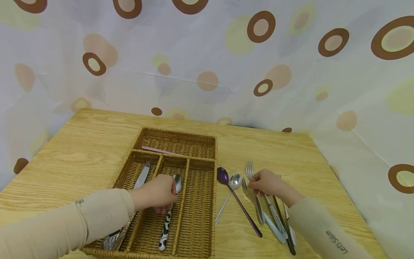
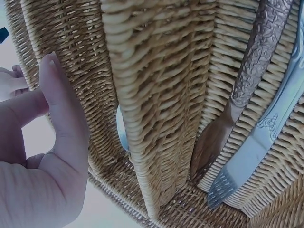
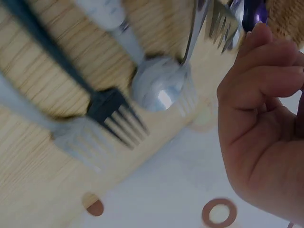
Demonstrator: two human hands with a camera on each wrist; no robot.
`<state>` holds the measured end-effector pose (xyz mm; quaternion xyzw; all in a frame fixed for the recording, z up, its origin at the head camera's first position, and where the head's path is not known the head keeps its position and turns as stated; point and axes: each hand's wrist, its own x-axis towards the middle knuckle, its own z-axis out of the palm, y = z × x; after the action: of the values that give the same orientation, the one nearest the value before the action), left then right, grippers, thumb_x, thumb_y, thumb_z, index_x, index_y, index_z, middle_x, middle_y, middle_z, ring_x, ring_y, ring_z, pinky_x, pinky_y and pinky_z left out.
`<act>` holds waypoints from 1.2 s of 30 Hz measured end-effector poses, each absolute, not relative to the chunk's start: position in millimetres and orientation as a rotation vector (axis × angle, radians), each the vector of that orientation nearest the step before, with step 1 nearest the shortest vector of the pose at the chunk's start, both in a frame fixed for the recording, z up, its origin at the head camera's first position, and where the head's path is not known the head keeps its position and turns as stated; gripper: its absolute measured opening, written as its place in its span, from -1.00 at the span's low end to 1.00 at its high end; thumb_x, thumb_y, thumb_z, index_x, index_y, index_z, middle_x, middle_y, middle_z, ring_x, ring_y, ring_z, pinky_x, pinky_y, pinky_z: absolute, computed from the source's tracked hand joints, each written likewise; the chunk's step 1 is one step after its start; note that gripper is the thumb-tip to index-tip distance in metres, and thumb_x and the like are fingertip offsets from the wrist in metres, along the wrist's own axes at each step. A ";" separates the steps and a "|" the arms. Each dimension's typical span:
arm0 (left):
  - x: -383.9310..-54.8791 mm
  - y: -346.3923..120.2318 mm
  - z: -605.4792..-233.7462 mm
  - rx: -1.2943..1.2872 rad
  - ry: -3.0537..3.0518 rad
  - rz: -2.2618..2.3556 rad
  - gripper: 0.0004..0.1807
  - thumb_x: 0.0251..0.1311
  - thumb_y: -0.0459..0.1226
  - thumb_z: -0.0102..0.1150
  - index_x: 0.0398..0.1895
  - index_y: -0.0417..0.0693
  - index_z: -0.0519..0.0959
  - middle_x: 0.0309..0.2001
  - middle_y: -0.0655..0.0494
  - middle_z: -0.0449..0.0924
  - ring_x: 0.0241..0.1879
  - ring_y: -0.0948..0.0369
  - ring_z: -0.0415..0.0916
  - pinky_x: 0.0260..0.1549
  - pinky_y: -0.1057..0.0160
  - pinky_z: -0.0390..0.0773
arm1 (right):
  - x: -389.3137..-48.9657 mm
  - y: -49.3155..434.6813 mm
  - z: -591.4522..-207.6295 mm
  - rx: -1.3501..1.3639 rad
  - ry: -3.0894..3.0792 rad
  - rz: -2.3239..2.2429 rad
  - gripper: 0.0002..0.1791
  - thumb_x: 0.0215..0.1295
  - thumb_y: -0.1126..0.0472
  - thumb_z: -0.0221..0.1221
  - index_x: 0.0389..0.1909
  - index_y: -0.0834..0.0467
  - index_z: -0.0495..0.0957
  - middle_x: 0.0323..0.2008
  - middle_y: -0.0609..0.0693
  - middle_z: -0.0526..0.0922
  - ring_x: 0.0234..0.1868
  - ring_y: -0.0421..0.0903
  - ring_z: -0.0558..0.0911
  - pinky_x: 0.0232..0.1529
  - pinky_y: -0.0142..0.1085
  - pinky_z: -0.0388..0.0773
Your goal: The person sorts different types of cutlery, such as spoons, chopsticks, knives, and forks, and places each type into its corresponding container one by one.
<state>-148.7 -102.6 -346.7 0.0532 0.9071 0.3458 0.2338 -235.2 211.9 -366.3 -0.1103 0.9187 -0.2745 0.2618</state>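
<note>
My left hand (image 1: 160, 192) is over the middle compartment of a wicker cutlery tray (image 1: 198, 208), fingers bent, nothing visible between them. Under it in that compartment lies a spoon with a black-and-white spotted handle (image 1: 165, 230). The left compartment has a silver knife (image 1: 142, 176) and a knife with a patterned brown handle (image 2: 261, 52). Right of the tray, my right hand (image 1: 270, 185) hovers over loose cutlery, fingers loosely curled, no held thing visible. Nearest it are a silver fork (image 1: 249, 169) and a gold-toned fork (image 1: 245, 190); its fingertips partly cover what lies below.
A purple spoon (image 1: 239, 201) and a silver spoon (image 1: 235, 181) lie beside the tray. Right of them are a blue-handled piece (image 1: 274, 228) and a dark fork (image 3: 111, 109). Pink chopsticks (image 1: 158, 149) lie in the back compartment. A patterned cloth (image 1: 207, 54) hangs behind the table.
</note>
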 end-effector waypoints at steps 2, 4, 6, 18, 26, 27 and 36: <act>-147.5 -102.8 -347.3 0.148 2.494 0.951 -0.80 0.17 -0.40 0.09 -0.62 -0.15 0.45 -0.70 0.05 0.54 -0.79 0.24 0.48 -0.73 0.30 0.56 | -233.2 202.2 -371.0 -0.320 2.497 -0.708 -0.74 0.26 0.25 0.10 -0.60 0.24 0.54 -0.69 -0.06 0.51 -0.70 -0.24 0.39 -0.67 -0.46 0.27; -146.3 -103.3 -348.1 0.146 2.494 0.955 -0.78 0.16 -0.40 0.09 -0.64 -0.17 0.46 -0.71 0.05 0.54 -0.79 0.23 0.48 -0.74 0.29 0.56 | -231.1 193.1 -375.2 -0.339 2.512 -0.655 -0.70 0.24 0.27 0.12 -0.69 0.20 0.48 -0.75 -0.09 0.45 -0.73 -0.26 0.34 -0.70 -0.49 0.24; -145.1 -103.9 -348.8 0.145 2.494 0.959 -0.77 0.16 -0.39 0.09 -0.65 -0.18 0.47 -0.72 0.04 0.54 -0.79 0.23 0.49 -0.75 0.29 0.57 | -229.0 185.4 -379.2 -0.377 2.550 -0.585 -0.66 0.19 0.30 0.13 -0.78 0.18 0.41 -0.82 -0.13 0.36 -0.77 -0.28 0.29 -0.72 -0.52 0.21; -140.9 -104.1 -348.4 0.133 2.496 0.959 -0.74 0.19 -0.36 0.07 -0.68 -0.14 0.44 -0.75 0.04 0.52 -0.80 0.24 0.46 -0.76 0.31 0.55 | -218.0 163.8 -387.4 -0.418 2.669 -0.334 -0.71 0.11 0.29 0.22 -0.78 0.20 0.52 -0.90 -0.13 0.32 -0.87 -0.29 0.25 -0.72 -0.45 0.38; -139.2 -106.8 -350.8 0.088 2.470 1.035 -0.76 0.18 -0.36 0.08 -0.65 -0.16 0.44 -0.72 0.03 0.52 -0.78 0.24 0.48 -0.75 0.30 0.56 | -220.4 169.4 -387.1 -0.455 2.512 -0.496 -0.70 0.19 0.28 0.16 -0.74 0.21 0.50 -0.85 -0.09 0.43 -0.82 -0.28 0.38 -0.74 -0.44 0.43; -139.4 -108.0 -351.1 0.083 2.460 1.052 -0.77 0.18 -0.36 0.08 -0.64 -0.17 0.44 -0.71 0.02 0.52 -0.78 0.24 0.48 -0.74 0.29 0.57 | -221.3 171.2 -386.8 -0.460 2.472 -0.533 -0.70 0.20 0.28 0.15 -0.72 0.22 0.50 -0.84 -0.08 0.46 -0.81 -0.27 0.41 -0.72 -0.43 0.47; -138.6 -114.6 -352.8 0.085 2.437 1.125 -0.81 0.18 -0.36 0.05 -0.59 -0.16 0.41 -0.67 0.01 0.52 -0.78 0.27 0.47 -0.72 0.29 0.58 | -227.2 180.4 -388.2 -0.392 2.206 -0.806 -0.72 0.25 0.27 0.08 -0.66 0.21 0.47 -0.77 -0.10 0.49 -0.77 -0.28 0.45 -0.71 -0.47 0.46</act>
<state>-138.6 -114.6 -352.8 0.0309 0.8840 0.4081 0.2261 -227.2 180.4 -388.2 -0.1529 0.8602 -0.3145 0.3712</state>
